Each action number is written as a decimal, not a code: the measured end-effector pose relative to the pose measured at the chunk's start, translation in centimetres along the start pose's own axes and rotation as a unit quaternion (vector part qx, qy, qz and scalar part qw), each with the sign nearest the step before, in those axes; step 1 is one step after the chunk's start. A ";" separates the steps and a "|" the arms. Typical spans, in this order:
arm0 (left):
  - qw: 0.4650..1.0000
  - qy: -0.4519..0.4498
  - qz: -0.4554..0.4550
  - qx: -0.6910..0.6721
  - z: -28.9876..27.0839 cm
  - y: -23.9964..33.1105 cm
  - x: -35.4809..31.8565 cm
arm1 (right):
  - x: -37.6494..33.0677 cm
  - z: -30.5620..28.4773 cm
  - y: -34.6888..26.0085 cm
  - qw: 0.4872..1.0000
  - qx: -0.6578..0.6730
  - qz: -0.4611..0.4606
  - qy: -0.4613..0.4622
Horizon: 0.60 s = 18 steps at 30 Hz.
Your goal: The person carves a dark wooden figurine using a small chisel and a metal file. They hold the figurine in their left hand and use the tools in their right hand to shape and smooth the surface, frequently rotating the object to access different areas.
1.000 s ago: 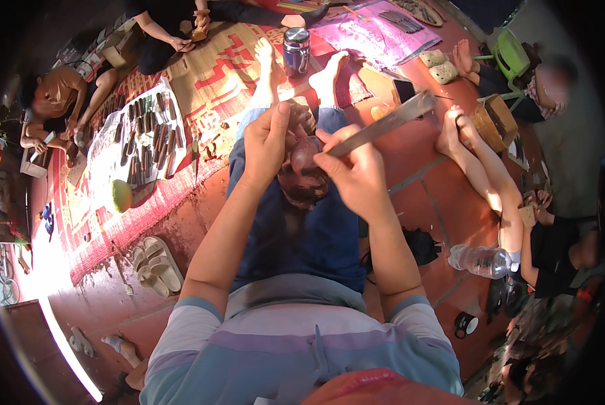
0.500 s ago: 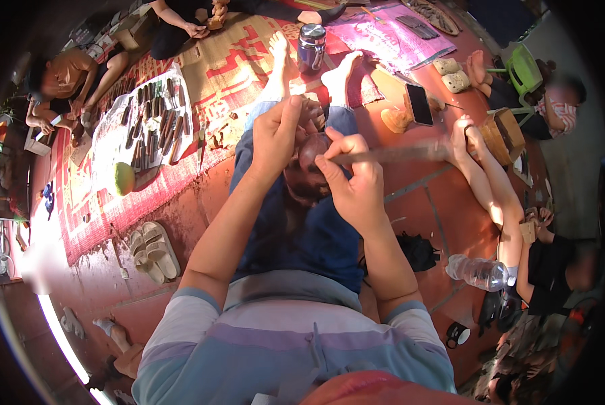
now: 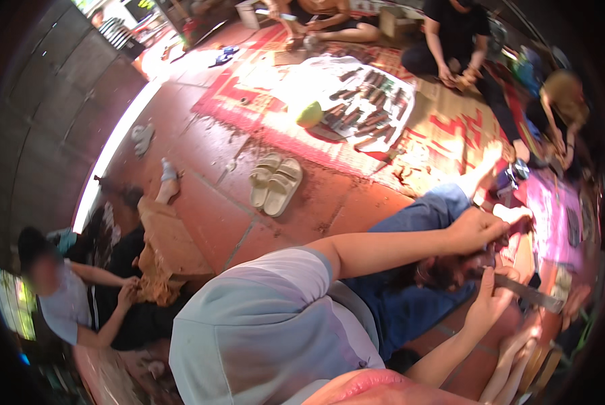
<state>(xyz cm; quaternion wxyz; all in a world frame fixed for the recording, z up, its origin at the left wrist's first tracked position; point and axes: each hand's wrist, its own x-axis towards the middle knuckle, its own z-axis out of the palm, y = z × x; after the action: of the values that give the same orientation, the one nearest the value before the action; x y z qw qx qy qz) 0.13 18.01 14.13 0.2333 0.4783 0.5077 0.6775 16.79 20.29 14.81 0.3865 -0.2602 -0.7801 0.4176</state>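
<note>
A dark brown, glossy, rounded piece (image 3: 451,268) rests between my legs, over my blue trousers (image 3: 397,297). My left hand (image 3: 476,231) is closed at its far end, seemingly gripping it, though the fingertips are hidden. Against its near side is my right hand (image 3: 491,300), pinching a long flat metal tool (image 3: 533,294). The tool points away to the right, its squared end free of the piece. Whether it is a file or a blade I cannot make out.
Many wooden-handled tools (image 3: 366,108) lie on a white cloth, with a green fruit (image 3: 309,115) beside them. Beige sandals (image 3: 275,183) sit on the tiled floor. Several people work around me, one (image 3: 79,290) at the left. A pink mat (image 3: 555,216) lies at the right.
My view has swung to the left, so my hands now appear at the right. The person at the left and the grey wall have come into sight. Both hands stay at the brown piece.
</note>
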 end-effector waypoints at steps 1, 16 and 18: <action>1.000 -0.002 -0.016 -0.019 -0.7 0.5 -0.4 | 0.2 0.6 -0.2 1.000 -0.010 0.001 -0.008; 0.999 0.023 0.038 0.021 -0.6 0.7 -0.2 | 1.0 0.4 -2.6 0.999 0.018 0.012 -0.040; 1.000 0.011 0.018 0.018 -0.1 -0.2 0.3 | 1.5 0.9 -3.2 0.997 -0.051 -0.007 -0.049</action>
<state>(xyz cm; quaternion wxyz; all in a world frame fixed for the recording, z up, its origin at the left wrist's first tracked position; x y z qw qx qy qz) -0.12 18.24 14.04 0.2068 0.4839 0.5140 0.6774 14.93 19.31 17.84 0.3367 -0.2533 -0.8205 0.3864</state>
